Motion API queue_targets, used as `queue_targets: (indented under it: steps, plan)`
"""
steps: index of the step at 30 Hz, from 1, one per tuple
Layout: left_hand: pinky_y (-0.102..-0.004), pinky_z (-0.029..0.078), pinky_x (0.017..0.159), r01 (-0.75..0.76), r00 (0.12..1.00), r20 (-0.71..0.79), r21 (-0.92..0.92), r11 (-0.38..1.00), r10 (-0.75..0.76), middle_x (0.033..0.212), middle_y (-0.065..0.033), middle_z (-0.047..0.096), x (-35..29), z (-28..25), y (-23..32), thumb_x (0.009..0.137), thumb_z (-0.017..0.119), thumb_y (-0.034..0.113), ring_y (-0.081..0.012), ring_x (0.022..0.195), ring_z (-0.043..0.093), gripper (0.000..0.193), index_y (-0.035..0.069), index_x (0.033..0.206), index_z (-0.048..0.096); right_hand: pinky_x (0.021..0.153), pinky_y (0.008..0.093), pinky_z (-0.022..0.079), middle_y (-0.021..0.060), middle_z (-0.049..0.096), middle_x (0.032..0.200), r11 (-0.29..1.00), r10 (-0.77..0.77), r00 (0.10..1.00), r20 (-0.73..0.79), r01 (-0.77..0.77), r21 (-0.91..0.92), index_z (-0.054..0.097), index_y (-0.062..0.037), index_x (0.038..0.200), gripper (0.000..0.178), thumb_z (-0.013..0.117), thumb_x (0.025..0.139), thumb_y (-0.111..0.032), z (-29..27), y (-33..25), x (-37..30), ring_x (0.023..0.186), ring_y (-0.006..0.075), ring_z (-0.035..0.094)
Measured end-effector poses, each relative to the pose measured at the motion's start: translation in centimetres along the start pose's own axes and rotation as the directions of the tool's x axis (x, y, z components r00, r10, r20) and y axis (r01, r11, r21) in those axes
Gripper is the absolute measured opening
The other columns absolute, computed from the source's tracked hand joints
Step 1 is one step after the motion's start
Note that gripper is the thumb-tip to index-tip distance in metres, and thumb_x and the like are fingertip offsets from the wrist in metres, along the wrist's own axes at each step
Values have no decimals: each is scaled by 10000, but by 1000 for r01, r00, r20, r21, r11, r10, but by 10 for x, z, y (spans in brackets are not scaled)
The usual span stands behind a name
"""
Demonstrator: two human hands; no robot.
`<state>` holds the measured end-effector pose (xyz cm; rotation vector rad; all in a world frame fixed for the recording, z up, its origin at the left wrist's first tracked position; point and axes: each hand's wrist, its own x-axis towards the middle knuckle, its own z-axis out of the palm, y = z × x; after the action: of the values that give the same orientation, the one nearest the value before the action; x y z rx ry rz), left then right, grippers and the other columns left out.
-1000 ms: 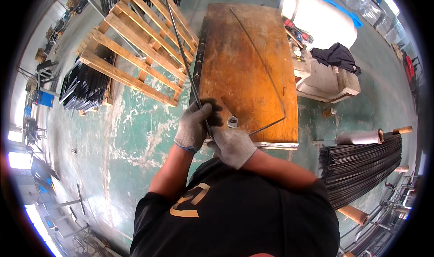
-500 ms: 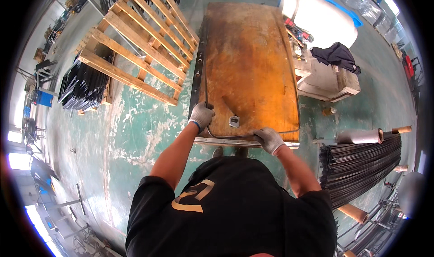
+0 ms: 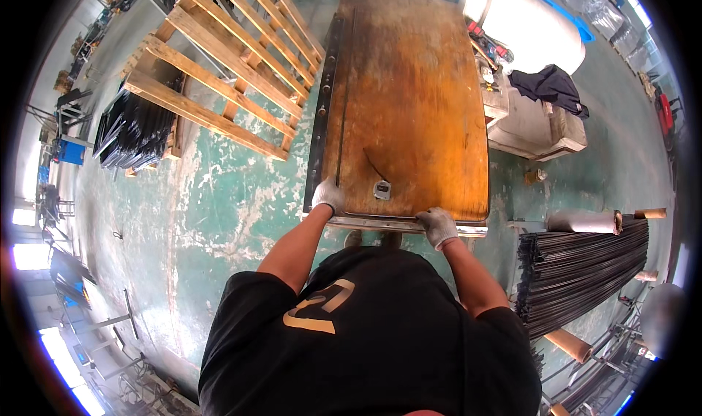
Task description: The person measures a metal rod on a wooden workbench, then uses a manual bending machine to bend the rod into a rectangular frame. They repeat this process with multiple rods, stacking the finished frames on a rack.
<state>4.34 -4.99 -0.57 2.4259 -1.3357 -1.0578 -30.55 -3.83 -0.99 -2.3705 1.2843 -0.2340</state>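
Note:
A thin dark bent rod (image 3: pixel 343 116) lies on the worn wooden tabletop (image 3: pixel 417 72). It runs along the left side, rounds the near corner and follows the front edge to the right. At the near left corner my gloved left hand (image 3: pixel 329 195) is closed around the rod. My gloved right hand (image 3: pixel 437 226) grips the rod's front stretch at the table edge, fingers on top. Between and beyond the hands lies a small silver tape measure (image 3: pixel 382 190) with a dark strap. Both palms hide parts of the rod.
A dark metal strip with holes (image 3: pixel 319 116) lines the table's left edge. Wooden pallets (image 3: pixel 227 72) lean at the left. To the right stand a bench with a dark cloth (image 3: pixel 548 92), a large white roll (image 3: pixel 537 24) and a stack of black bars (image 3: pixel 581 270).
My left hand has moved nearer to me, down to the table's front left corner. The rod has shifted toward the front edge and sits closer along it. My right hand stays at the edge.

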Motion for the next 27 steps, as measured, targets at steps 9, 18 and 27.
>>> queue_targets:
  steps: [9,18,27]
  plan:
    - [-474,554,911,-4,997,-76,276,961,26,1131,-202,708,-17,-14,-2,928,579,176,-383,1081,683,252,48,1135,645,789,475,508,122,662,850,992,-17,998,67,25,-122,698,-153,891,121,648,874,-261,2,-17,19,899,340,651]
    - [-407,474,926,-486,816,25,569,663,577,1010,-87,659,-50,4,-22,825,603,117,-278,1070,603,168,140,944,719,780,458,524,100,675,865,957,-176,982,64,186,-222,705,-146,802,95,647,828,-217,25,-33,27,914,314,654]
    - [-417,473,920,-538,825,174,535,651,538,1017,-110,654,-80,22,-15,794,650,182,-292,1045,613,200,101,974,683,784,452,514,99,663,858,993,-67,998,18,68,-94,699,-155,786,39,676,762,-135,30,-34,25,896,329,631]
